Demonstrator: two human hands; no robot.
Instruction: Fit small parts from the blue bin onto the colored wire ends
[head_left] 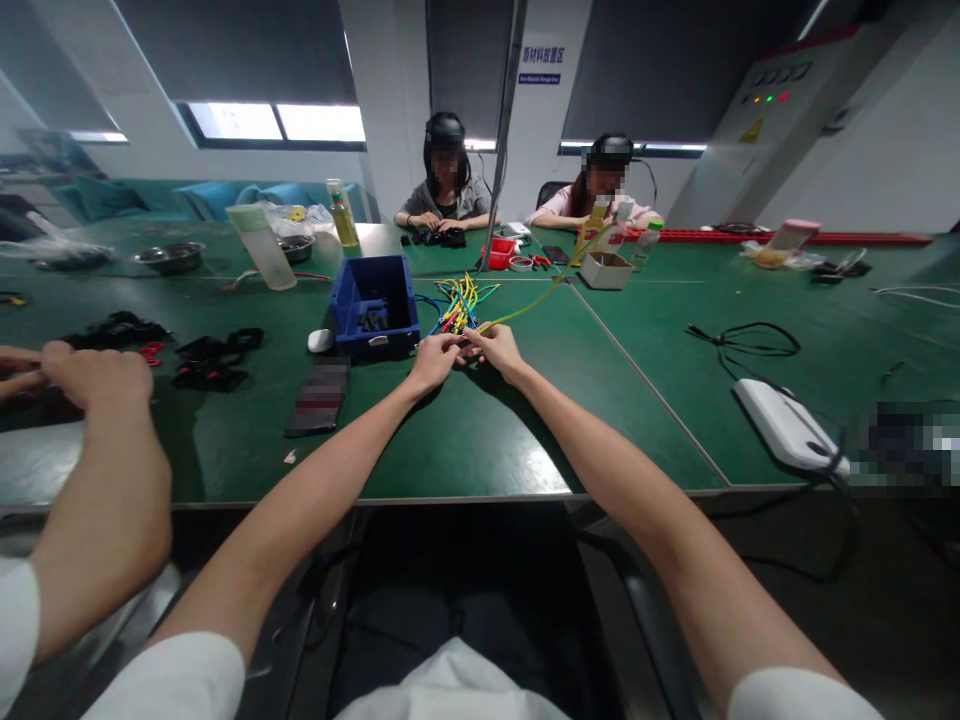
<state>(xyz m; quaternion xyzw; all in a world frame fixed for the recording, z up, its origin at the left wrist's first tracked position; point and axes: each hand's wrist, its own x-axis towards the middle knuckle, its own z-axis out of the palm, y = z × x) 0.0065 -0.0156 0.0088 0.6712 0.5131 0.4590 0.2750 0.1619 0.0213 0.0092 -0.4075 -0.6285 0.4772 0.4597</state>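
Both hands meet at the middle of the green table (465,450), fingers pinched together. My left hand (435,362) is closed on something small that I cannot make out. A long yellow-green wire (536,303) runs up and right from my right hand (495,350), whose thumb and fingers are closed on its near end. Just beyond the fingertips lies a bundle of yellow, green and blue wires (465,297). A blue bin (375,342) with dark small parts inside stands to the left of the bundle.
A white mouse (320,341) and a dark pouch (319,396) lie left of my hands. Another person's arm (112,480) reaches in at far left, near black parts (217,358). Two people sit opposite. A white device (787,423) with cables lies right.
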